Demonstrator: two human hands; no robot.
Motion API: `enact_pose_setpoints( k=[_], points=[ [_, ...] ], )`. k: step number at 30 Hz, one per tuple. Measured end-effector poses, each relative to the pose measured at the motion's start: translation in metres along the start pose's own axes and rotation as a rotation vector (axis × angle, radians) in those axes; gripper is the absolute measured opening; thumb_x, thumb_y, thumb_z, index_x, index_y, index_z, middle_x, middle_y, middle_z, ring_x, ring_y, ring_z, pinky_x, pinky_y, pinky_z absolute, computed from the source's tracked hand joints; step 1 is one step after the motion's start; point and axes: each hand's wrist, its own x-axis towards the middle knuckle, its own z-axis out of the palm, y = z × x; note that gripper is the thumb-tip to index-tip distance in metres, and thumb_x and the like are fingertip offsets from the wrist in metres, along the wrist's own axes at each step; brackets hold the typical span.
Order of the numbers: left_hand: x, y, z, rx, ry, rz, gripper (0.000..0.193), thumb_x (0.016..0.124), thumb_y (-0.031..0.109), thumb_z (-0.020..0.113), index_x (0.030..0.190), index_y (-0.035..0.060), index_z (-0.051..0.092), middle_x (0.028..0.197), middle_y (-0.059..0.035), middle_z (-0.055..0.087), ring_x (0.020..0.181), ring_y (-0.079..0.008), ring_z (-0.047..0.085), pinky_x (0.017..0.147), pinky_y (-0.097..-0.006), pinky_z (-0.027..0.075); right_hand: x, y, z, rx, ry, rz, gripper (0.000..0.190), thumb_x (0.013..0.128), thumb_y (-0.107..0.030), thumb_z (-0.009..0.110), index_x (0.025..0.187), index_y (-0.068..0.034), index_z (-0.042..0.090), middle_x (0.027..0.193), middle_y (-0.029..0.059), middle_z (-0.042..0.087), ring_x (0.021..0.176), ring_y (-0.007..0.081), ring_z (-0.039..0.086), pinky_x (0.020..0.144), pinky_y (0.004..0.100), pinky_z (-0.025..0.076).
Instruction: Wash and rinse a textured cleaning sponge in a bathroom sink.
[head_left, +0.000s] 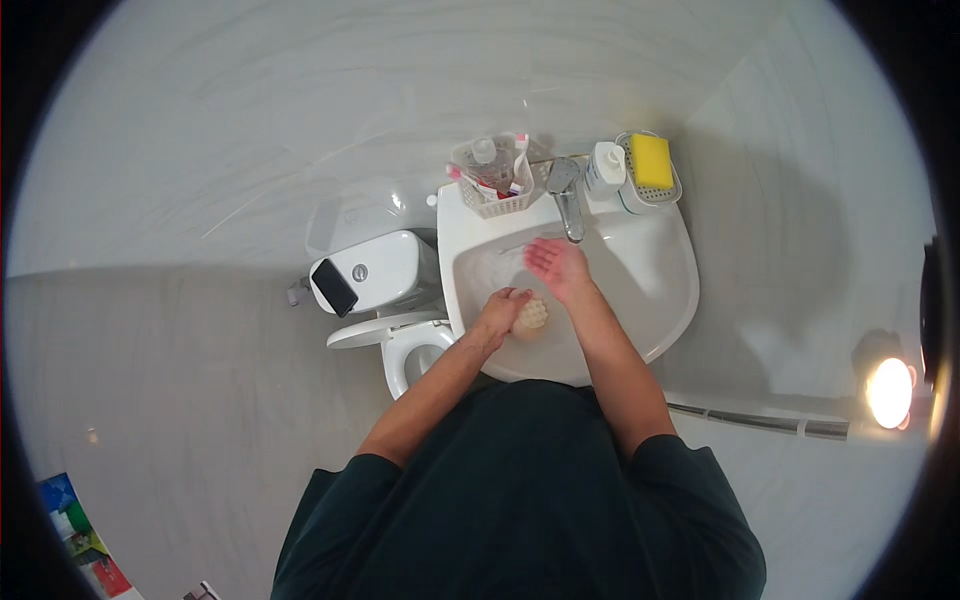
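Over the white washbasin (652, 300), my left hand (501, 316) grips a rounded cream-coloured object (533, 313) with a bumpy surface; its exact kind cannot be told. My right hand (556, 264) is just below the spout of the chrome faucet (568, 199), palm turned up, fingers stretched and slightly blurred. Nothing rests in that palm. Whether water runs from the spout is unclear.
On the basin's back ledge stand a white basket (495, 205) of toothbrushes and a bottle, a white pump bottle (604, 172), and a caddy (649, 199) with a yellow sponge (652, 161). Left are a toilet (394, 360) and its cistern (390, 262), with a black smartphone (334, 288) on top.
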Motion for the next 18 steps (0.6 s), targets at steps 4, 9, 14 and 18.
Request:
enact_pose_setpoints(
  k=[4,9,14,18],
  points=[
    [-0.006,0.008,0.0,-0.037,-0.002,0.006,0.047,0.092,0.028,0.063,0.125,-0.0025,0.049,0.104,-0.01,0.065,0.087,-0.0187,0.066,0.069,-0.0341,0.054,0.008,-0.016,-0.032,0.201,0.043,-0.097,0.033,0.091,-0.016,0.041,0.109,0.007,0.056,0.104,0.0193,0.061,0.099,0.0292,0.06,0.094,0.0395,0.05],
    [-0.005,0.004,-0.005,-0.087,0.009,-0.015,0.041,0.094,0.028,0.062,0.12,-0.001,0.052,0.104,-0.0095,0.065,0.089,-0.0187,0.066,0.071,-0.0352,0.055,0.002,-0.016,-0.027,0.332,0.255,-0.483,0.028,0.091,-0.015,0.04,0.104,0.006,0.054,0.106,0.0205,0.061,0.102,0.0318,0.06,0.093,0.0393,0.051],
    [-0.001,0.003,-0.005,-0.066,-0.01,0.001,0.04,0.094,0.029,0.061,0.12,-0.0002,0.052,0.105,-0.0096,0.064,0.091,-0.0187,0.066,0.071,-0.0352,0.055,-0.015,-0.002,-0.027,0.201,0.273,-0.336,0.036,0.09,-0.016,0.039,0.115,0.009,0.048,0.118,0.0249,0.056,0.113,0.0368,0.055,0.104,0.0451,0.044],
    [-0.001,0.003,-0.001,-0.043,0.007,-0.018,0.04,0.094,0.027,0.061,0.121,-0.0002,0.052,0.104,-0.0094,0.065,0.09,-0.0183,0.066,0.071,-0.0341,0.055,-0.018,0.0,-0.017,0.23,0.141,-0.109,0.04,0.09,-0.017,0.039,0.118,0.012,0.045,0.125,0.0279,0.052,0.12,0.0393,0.05,0.108,0.0486,0.039]
  ],
)
